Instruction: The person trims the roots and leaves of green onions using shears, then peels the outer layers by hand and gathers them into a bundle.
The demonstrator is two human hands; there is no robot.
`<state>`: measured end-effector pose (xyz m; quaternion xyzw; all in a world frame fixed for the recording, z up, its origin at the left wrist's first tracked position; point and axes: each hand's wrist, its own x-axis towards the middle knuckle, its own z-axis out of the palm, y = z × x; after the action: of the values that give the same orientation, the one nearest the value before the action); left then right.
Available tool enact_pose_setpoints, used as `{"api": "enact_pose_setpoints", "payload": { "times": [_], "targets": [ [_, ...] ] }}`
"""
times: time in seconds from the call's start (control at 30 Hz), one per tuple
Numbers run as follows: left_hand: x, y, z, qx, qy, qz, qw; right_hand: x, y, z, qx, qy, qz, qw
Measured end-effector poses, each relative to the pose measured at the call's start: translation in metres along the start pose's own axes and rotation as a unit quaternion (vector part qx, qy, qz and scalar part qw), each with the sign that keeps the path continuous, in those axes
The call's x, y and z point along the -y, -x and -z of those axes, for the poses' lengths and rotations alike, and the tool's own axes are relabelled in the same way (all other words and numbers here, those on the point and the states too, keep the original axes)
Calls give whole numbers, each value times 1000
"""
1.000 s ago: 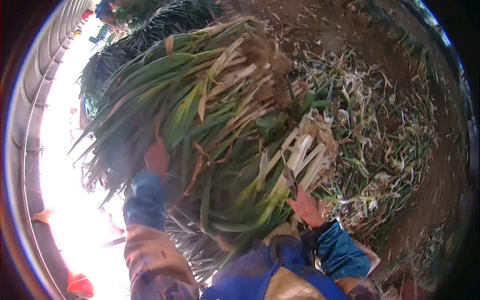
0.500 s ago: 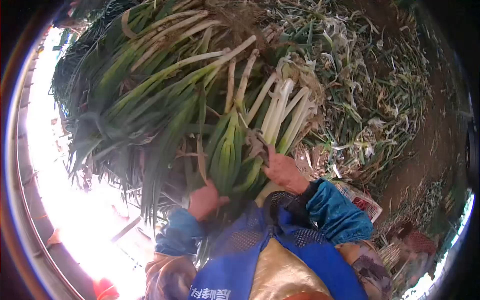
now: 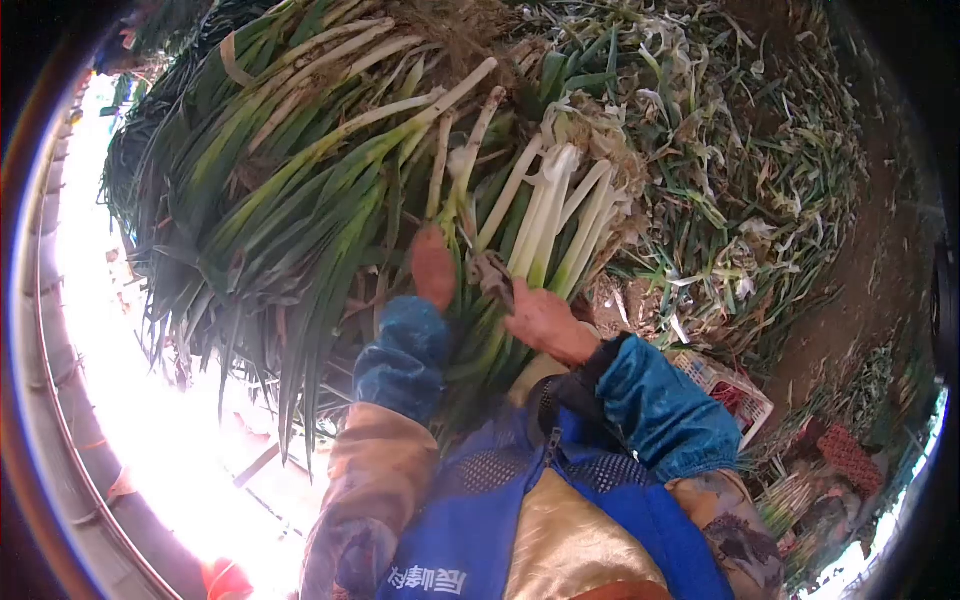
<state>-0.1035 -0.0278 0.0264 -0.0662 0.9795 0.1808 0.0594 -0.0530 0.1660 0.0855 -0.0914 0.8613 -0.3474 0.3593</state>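
Head view: basket (image 3: 735,395) low right, just beside the right sleeve, something red inside, contents unclear. Reddish mesh crate (image 3: 848,455) further right, blurred at the lens rim. Left hand (image 3: 433,265) is pushed into the scallion heap (image 3: 290,160), fingers buried under leaves, so its grip cannot be told. Right hand (image 3: 540,320) is closed round the green end of the peeled scallion bundle (image 3: 555,205); white stalks fan up and away from it, leaning on the heap. Dark scrap (image 3: 490,275) between the hands, unidentifiable. Trimmings (image 3: 770,190) litter the ground at right.
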Motion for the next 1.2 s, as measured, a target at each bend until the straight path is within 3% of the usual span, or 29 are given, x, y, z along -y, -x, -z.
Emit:
{"api": "enact_pose_setpoints", "payload": {
  "times": [0.1,0.2,0.3,0.5,0.6,0.7,0.8,0.9,1.0,1.1,1.2],
  "targets": [
    [1,-9,-20,11,-88,-8,996,-8,-22,6,-56,-48,-30,997],
    [-7,-10,-26,-17,-167,-28,985,-3,-8,19,-44,-49,-5,998],
    [-6,-9,-38,-63,-162,-8,985,12,23,30,1,-42,-19,999],
    [-17,-6,13,25,-11,68,997,16,53,24,20,-47,2,999],
    [-14,14,38,46,49,30,997,16,47,23,29,-33,-31,999],
    [-14,49,51,132,77,109,982,-2,21,17,-36,-24,-69,997],
    [1,68,51,166,83,68,980,-1,31,24,-29,-16,-32,999],
    [-10,52,43,219,-14,50,974,7,57,18,26,0,-20,999],
    [-3,31,14,95,-10,21,995,6,55,12,16,19,0,1000],
    [-4,23,6,188,-15,76,979,7,38,16,-23,5,46,999],
    [-3,36,20,194,50,50,979,5,8,16,-48,19,-16,999]
  ]
}}
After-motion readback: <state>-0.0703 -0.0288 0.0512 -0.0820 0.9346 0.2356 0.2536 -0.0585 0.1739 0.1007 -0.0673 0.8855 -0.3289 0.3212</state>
